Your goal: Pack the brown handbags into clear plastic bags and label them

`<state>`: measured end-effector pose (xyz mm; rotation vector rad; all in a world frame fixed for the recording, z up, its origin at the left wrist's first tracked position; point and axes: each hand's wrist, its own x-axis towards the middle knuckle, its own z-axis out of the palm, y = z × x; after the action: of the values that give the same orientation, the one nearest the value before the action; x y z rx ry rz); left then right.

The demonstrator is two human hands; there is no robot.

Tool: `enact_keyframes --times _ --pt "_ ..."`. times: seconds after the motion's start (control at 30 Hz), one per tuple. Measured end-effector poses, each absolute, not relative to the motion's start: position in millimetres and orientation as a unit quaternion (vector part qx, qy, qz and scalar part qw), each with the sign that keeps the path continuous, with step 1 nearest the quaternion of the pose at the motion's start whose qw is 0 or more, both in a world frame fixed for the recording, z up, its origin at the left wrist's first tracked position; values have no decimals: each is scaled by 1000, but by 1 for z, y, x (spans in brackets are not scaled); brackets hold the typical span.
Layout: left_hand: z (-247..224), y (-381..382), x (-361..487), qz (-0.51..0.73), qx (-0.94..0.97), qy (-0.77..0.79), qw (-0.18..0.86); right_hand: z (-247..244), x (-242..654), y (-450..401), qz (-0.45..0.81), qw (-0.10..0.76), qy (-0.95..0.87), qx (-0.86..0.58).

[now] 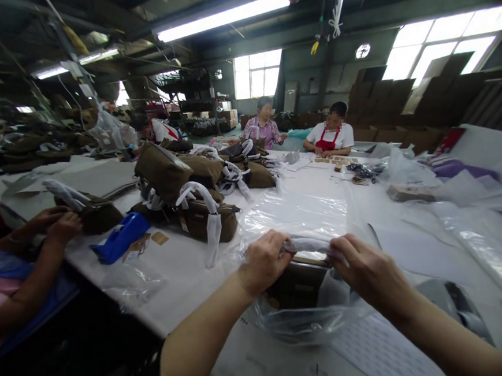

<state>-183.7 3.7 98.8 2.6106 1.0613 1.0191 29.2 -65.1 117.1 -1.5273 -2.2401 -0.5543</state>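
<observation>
A dark olive handbag (295, 284) sits on the table in front of me, partly inside a clear plastic bag (296, 323). Its handle (310, 245) is wrapped in whitish padding and arches over the top. My left hand (267, 259) is closed on the left end of that wrapped handle. On the right end, my right hand (361, 260) grips it with the fingers curled round. Clear film spreads behind and below the handbag, and a pale wrapped strap hangs down its right front. My fingers and the film hide part of the handbag.
Several olive handbags (205, 220) with wrapped handles are piled to the left. A blue tape dispenser (122, 237) lies nearer a co-worker's hands (60, 223), which touch another handbag. Plastic bags (490, 244) and a sheet of labels (383, 348) lie to the right. Two people sit at the far end.
</observation>
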Motion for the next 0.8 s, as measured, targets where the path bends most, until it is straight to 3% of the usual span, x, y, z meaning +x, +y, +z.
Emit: enact_keyframes --times 0.1,0.2,0.37,0.43,0.53,0.6,0.7,0.8 --pt "86 3 -179 387 864 319 31 111 26 -71 -172 242 -786 -543" --pt "87 0 -178 394 865 310 26 114 24 -74 -138 245 -786 -550" --pt "109 1 -176 327 878 313 154 138 27 -64 16 193 -766 -613" --pt "117 9 -180 279 876 304 251 148 32 -56 132 192 -761 -605" --pt "125 19 -192 165 838 288 433 155 44 -45 422 211 -729 -496" --pt "129 20 -198 129 823 286 474 153 49 -40 552 229 -679 -425" --pt "130 11 -198 242 869 311 300 143 48 -37 523 249 -679 -451" --pt "125 1 -189 294 906 289 98 132 36 -44 280 225 -775 -519"
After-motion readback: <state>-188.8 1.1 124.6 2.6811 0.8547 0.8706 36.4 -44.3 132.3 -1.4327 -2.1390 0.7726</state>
